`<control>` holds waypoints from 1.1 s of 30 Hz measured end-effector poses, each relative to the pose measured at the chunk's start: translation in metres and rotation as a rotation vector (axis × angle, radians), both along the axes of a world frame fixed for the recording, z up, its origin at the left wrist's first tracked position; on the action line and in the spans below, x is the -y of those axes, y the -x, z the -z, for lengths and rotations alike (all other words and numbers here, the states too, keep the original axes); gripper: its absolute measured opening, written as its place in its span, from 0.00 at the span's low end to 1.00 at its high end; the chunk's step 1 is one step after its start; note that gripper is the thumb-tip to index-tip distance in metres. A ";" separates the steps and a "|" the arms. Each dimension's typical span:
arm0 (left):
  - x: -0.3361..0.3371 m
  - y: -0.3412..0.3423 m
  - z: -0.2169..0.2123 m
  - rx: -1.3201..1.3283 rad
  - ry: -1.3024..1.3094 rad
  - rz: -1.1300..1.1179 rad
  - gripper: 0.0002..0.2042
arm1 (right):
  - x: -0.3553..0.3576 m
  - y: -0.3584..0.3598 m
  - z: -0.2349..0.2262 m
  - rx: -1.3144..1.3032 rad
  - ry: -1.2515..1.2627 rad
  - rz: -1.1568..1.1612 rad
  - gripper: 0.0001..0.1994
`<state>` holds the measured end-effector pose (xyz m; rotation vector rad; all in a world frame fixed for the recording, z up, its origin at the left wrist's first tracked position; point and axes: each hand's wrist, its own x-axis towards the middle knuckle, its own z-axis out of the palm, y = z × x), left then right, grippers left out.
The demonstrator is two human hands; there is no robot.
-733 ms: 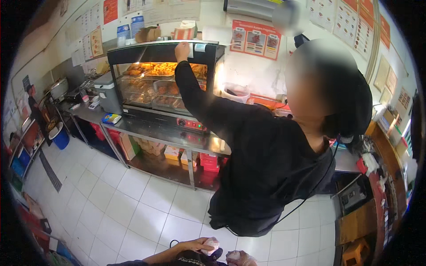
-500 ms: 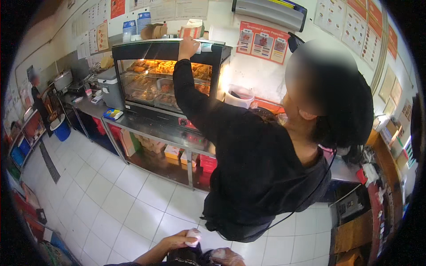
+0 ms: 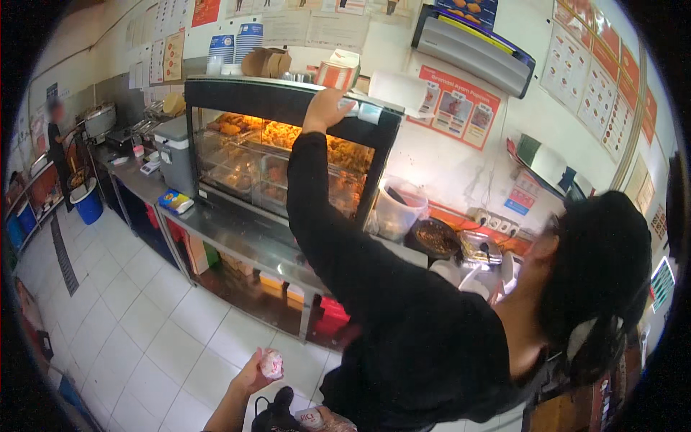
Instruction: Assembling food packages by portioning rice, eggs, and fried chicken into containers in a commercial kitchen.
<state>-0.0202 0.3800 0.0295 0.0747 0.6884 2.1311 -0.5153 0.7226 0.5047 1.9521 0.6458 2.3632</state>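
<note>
My left hand (image 3: 250, 376) is low in the view, its fingers closed round a small white wrapped food packet (image 3: 271, 363) with red marks. At the bottom edge, my right hand (image 3: 337, 423) seems to be in a clear plastic glove and is partly cut off. A second white wrapped packet (image 3: 311, 418) with red print sits at its fingers. Close in front stands a co-worker in black (image 3: 432, 338), one hand (image 3: 327, 109) on the top edge of a lit glass food warmer (image 3: 198, 155). Fried food fills the warmer's shelves.
A steel counter (image 3: 237, 234) carries the warmer, a grey cooler box (image 3: 173, 155) and a yellow-blue pack (image 3: 176, 201). Stacked paper cups (image 3: 250, 43) stand on the warmer. A clear bucket (image 3: 398, 209) and dark pan (image 3: 433, 239) lie right. Another person (image 3: 59, 151) works far left beside a blue bin (image 3: 88, 205).
My left hand has moved left and up with its packet, turning it. The packet at my right hand has come into sight. The co-worker has shifted right and lower, one hand still on the warmer.
</note>
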 end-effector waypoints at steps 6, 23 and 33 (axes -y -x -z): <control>0.008 0.071 -0.004 0.324 0.412 -0.277 0.24 | 0.092 -0.102 0.141 0.395 -0.467 0.152 0.34; -0.045 0.165 0.003 0.299 -0.199 0.068 0.17 | 0.166 -0.525 0.441 1.239 -0.816 0.131 0.35; -0.130 0.152 -0.013 0.010 0.546 0.238 0.24 | 0.062 -0.535 0.473 2.211 -0.988 0.310 0.29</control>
